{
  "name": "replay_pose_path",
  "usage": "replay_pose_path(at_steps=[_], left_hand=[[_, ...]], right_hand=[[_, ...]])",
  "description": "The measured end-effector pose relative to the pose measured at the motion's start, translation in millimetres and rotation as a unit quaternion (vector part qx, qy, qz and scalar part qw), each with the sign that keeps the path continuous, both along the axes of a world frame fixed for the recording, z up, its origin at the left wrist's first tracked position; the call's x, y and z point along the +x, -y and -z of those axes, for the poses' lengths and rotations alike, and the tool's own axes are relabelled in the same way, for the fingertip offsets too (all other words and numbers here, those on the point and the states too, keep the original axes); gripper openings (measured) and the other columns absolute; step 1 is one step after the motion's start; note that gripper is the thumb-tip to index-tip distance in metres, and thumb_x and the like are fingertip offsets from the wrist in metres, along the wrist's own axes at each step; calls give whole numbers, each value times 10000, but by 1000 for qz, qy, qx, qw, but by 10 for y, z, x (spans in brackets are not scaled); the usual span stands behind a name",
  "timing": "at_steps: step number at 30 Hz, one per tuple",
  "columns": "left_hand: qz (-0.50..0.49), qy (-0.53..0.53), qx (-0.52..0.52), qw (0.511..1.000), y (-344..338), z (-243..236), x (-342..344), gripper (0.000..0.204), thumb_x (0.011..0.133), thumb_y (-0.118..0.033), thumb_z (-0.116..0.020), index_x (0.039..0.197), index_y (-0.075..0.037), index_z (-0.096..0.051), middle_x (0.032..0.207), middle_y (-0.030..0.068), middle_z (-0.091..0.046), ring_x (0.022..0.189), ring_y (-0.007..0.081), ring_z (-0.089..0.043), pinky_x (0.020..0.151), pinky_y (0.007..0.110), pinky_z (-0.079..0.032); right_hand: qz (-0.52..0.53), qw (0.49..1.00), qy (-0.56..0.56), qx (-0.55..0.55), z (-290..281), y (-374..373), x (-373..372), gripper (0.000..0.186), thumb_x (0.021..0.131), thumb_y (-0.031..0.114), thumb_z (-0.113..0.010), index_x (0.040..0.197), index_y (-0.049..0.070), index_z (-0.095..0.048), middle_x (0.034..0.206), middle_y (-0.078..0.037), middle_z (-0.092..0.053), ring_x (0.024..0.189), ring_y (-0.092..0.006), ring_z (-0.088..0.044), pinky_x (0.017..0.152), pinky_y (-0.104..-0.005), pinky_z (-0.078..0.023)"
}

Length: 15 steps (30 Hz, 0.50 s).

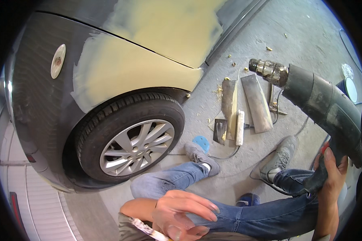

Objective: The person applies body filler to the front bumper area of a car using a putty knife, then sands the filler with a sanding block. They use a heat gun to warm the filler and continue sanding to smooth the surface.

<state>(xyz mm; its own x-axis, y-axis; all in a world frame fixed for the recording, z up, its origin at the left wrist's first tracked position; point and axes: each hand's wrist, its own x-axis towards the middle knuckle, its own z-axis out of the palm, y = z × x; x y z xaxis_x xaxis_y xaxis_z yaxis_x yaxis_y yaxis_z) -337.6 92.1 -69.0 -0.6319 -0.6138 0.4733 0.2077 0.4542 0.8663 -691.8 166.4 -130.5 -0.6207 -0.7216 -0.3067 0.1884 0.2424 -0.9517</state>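
My right hand (331,172) is closed round the handle of a heat gun (309,90), a finger by its red switch. The gun's worn metal nozzle points left, above the floor, toward the car. At the lower edge my left hand (185,211) is raised close, fingers curved and partly spread. A burning cigarette (147,229) with an ash tip lies against its thumb side and appears held there; the grip is partly out of frame. Left of the gun is a dark car fender (40,104) covered partly with smooth yellowish filler (132,72).
The car's wheel (139,146) stands close before my jeans-clad legs. On the concrete floor lie two long flat blades (256,104), a small dark plate (220,131), a white power strip (240,127), a blue sanding disc (201,143), crumbs and trailing cords. A can (351,89) stands far right.
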Motion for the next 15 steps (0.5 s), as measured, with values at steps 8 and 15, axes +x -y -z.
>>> replay_pose_path(at_steps=[8, 15], left_hand=[[87, 123, 58, 987, 71, -129, 3, 698, 774, -127, -880, 1374, -411, -665, 1014, 204, -777, 808, 357, -780, 694, 429, -661], [8, -13, 34, 999, -142, 23, -47, 734, 724, -60, -893, 1326, -436, -709, 956, 185, -782, 770, 342, -778, 706, 437, -669]], right_hand=[[7, 1000, 27, 4, 14, -3, -29, 299, 989, 167, -729, 1244, 58, -616, 1044, -39, -672, 892, -114, -634, 741, -265, -509], [33, 999, 4, 19, 114, 40, -57, 311, 988, 164, -723, 1253, 36, -621, 1026, -43, -664, 875, -112, -627, 737, -268, -509]])
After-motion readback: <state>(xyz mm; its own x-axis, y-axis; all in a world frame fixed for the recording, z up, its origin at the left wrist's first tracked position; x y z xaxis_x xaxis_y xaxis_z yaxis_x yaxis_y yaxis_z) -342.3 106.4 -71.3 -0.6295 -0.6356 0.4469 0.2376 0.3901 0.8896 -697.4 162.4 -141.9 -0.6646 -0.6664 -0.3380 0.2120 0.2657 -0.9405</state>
